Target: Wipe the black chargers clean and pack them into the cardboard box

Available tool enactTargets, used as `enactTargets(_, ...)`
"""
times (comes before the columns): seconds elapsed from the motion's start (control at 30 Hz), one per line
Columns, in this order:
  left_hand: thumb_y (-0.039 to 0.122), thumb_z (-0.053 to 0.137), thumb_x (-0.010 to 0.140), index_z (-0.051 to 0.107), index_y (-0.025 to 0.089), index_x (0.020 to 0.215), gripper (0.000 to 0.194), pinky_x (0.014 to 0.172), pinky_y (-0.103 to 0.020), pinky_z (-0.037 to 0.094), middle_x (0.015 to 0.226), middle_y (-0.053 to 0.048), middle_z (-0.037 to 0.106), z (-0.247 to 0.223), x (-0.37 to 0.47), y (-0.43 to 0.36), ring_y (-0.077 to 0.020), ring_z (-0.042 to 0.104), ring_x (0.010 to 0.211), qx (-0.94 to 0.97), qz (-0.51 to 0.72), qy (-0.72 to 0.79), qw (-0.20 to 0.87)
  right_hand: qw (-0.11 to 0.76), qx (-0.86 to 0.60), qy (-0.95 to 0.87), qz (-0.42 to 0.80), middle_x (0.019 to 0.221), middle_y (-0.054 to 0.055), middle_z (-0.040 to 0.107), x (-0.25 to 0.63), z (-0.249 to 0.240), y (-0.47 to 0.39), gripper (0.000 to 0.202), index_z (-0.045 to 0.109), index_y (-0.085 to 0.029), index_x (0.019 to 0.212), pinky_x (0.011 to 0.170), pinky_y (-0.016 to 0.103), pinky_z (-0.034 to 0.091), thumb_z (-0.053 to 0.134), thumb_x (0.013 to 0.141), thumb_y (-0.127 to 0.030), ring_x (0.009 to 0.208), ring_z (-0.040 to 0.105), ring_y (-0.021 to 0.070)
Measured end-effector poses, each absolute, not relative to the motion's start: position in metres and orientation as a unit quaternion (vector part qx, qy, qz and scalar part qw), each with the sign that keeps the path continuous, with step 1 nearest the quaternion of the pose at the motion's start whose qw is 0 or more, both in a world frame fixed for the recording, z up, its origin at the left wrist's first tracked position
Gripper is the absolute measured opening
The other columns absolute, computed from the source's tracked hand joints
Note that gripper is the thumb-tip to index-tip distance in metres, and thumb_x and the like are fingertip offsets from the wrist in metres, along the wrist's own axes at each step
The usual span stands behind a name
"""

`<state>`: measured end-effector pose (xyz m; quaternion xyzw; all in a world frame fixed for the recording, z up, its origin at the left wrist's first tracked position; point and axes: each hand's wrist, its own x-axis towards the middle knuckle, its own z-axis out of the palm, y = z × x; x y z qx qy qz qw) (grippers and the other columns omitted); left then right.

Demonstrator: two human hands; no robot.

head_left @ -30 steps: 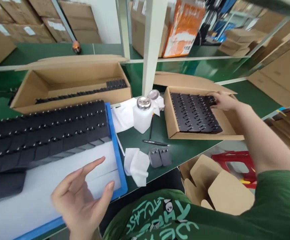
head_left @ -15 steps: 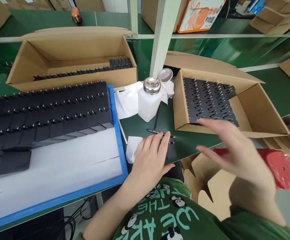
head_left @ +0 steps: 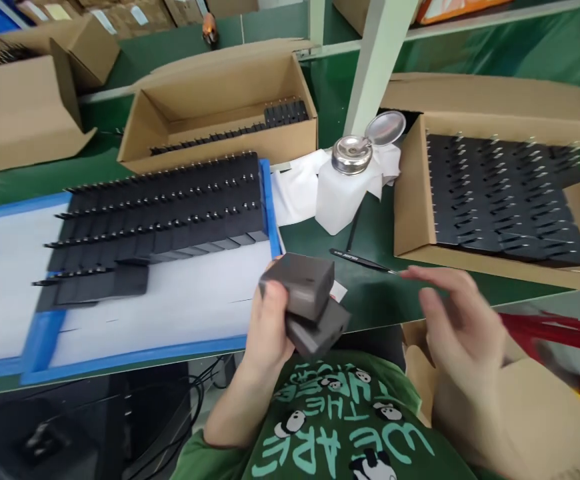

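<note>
Two dark box-shaped black parts, one [head_left: 306,283] stacked over the other [head_left: 320,330], are gripped in my left hand [head_left: 266,330] above the table's front edge. My right hand [head_left: 463,327] is blurred, thumb and index finger apart, holding nothing. Its index fingertip is close to the tip of the black tweezers [head_left: 360,258] on the green table; whether it touches them I cannot tell. Beyond that hand, an open carton [head_left: 413,193] holds rows of black parts [head_left: 505,190] with metal pins. A small white paper piece [head_left: 339,291] shows behind the held parts.
A white bottle [head_left: 343,197] with a raised metal lid stands on white cloth [head_left: 295,197]. Left lies a blue-edged white board [head_left: 195,280] bearing rows of black parts [head_left: 170,210]. Behind it is another open carton [head_left: 230,150]. A pale post [head_left: 380,67] rises behind the bottle.
My left hand has gone from lying palm-down on the table to gripping two black parts. My right hand remains open near the right carton. The view has shifted left.
</note>
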<state>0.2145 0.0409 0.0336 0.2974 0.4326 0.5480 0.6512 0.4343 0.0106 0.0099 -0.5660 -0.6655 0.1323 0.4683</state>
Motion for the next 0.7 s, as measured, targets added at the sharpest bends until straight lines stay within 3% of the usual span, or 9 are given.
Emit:
enactTargets(0.13,0.09,0.065,0.069,0.072,0.017,0.078,0.074,0.049,-0.025,0.049,0.069,-0.007,0.063,0.034,0.194,0.045,-0.0172,0.061,0.059,0.166,0.516,0.398,0.74,0.319,-0.493,-0.796,0.145,0.123,0.011,0.07,0.393,-0.009,0.023,0.031,0.061,-0.02,0.13,0.091,0.046,0.055,0.057,0.099,-0.024,0.109,0.063,0.0275)
enactTargets(0.23,0.09,0.07,0.063,0.072,0.017,0.079,0.075,0.044,-0.023,0.042,0.067,-0.005,0.058,0.03,0.186,0.048,-0.0159,0.056,0.058,0.129,0.509,0.373,0.765,0.232,-0.475,-0.843,0.1,0.137,0.015,0.064,0.368,-0.025,0.026,0.047,0.055,-0.014,0.139,0.085,0.05,0.056,0.06,0.098,-0.036,0.11,0.06,0.0327)
enactTargets(0.3,0.088,0.071,0.064,0.071,0.016,0.081,0.075,0.044,-0.023,0.041,0.068,-0.005,0.059,0.03,0.185,0.049,-0.0155,0.055,0.058,0.09,0.513,0.366,0.771,0.22,-0.475,-0.849,0.075,0.139,0.018,0.062,0.36,-0.034,0.027,0.048,0.057,-0.011,0.137,0.084,0.051,0.057,0.062,0.096,-0.035,0.11,0.059,0.0349)
enactTargets(0.43,0.088,0.049,0.082,0.069,0.014,0.082,0.077,0.045,-0.024,0.041,0.068,-0.007,0.061,0.035,0.187,0.049,-0.0162,0.057,0.057,0.009,0.514,0.363,0.777,0.291,-0.469,-0.831,0.071,0.126,0.016,0.07,0.364,-0.038,0.03,0.02,0.069,-0.014,0.11,0.088,0.05,0.059,0.058,0.094,-0.013,0.106,0.063,0.0316)
enactTargets(0.53,0.083,0.025,0.093,0.068,0.013,0.08,0.083,0.048,-0.025,0.044,0.067,-0.008,0.062,0.04,0.191,0.051,-0.0173,0.06,0.056,-0.006,0.521,0.37,0.769,0.414,-0.509,-0.744,0.125,0.116,0.009,0.074,0.374,-0.021,0.029,0.018,0.07,-0.021,0.102,0.089,0.048,0.06,0.063,0.09,-0.009,0.103,0.07,0.0291)
enactTargets(0.63,0.079,0.021,0.096,0.068,0.014,0.079,0.082,0.052,-0.026,0.049,0.067,-0.008,0.064,0.041,0.196,0.053,-0.0177,0.062,0.057,-0.01,0.525,0.387,0.758,0.53,-0.513,-0.665,0.114,0.125,0.009,0.072,0.377,0.006,0.024,0.043,0.068,-0.026,0.126,0.091,0.05,0.061,0.065,0.087,-0.007,0.11,0.071,0.0317)
enactTargets(0.7,0.08,0.029,0.095,0.068,0.015,0.082,0.077,0.056,-0.025,0.051,0.069,-0.006,0.066,0.039,0.196,0.054,-0.0164,0.064,0.06,-0.03,0.519,0.388,0.761,0.519,-0.44,-0.727,0.097,0.133,0.007,0.07,0.37,0.021,0.02,0.058,0.057,-0.028,0.144,0.099,0.048,0.06,0.058,0.091,-0.007,0.122,0.067,0.0305)
